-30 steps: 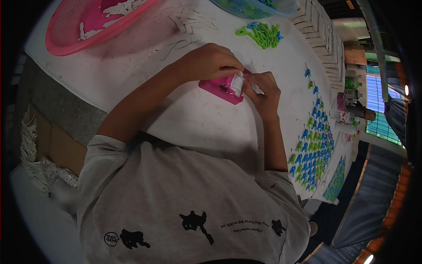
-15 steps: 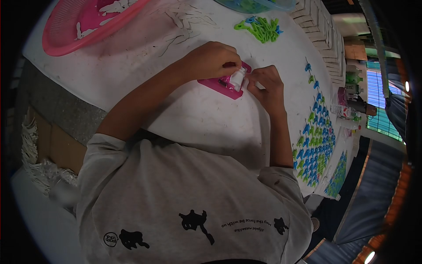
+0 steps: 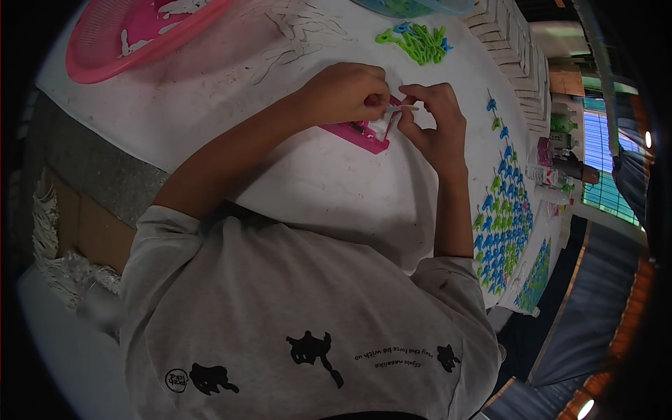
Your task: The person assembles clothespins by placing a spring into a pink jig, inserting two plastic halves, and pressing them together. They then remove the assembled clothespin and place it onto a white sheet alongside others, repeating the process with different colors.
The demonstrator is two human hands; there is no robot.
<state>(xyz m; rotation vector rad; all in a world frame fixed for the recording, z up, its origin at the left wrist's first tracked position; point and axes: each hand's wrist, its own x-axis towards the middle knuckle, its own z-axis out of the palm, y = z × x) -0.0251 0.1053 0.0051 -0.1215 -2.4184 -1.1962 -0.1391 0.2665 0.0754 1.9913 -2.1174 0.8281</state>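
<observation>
A flat pink plastic holder (image 3: 364,140) lies on the white table, with a clear or white part and a small dark piece in it. My left hand (image 3: 353,94) is over its far side, fingertips pinched at one end of a small white strip (image 3: 407,108). At the holder's right, my right hand (image 3: 437,122) has its thumb and forefinger curled around the strip's other end. The fingertips partly hide the strip, so its full shape cannot be made out.
A pink basket (image 3: 133,59) with white pieces stands far left. Thin pale strands (image 3: 297,31) lie at the back, beside a pile of green and blue clips (image 3: 416,43). Rows of similar clips (image 3: 504,217) cover the right side. White stacks (image 3: 507,49) line the back right.
My right hand has lifted slightly up and right, its forefinger and thumb spreading apart. The white piece over the holder now shows as a thin strip between my hands.
</observation>
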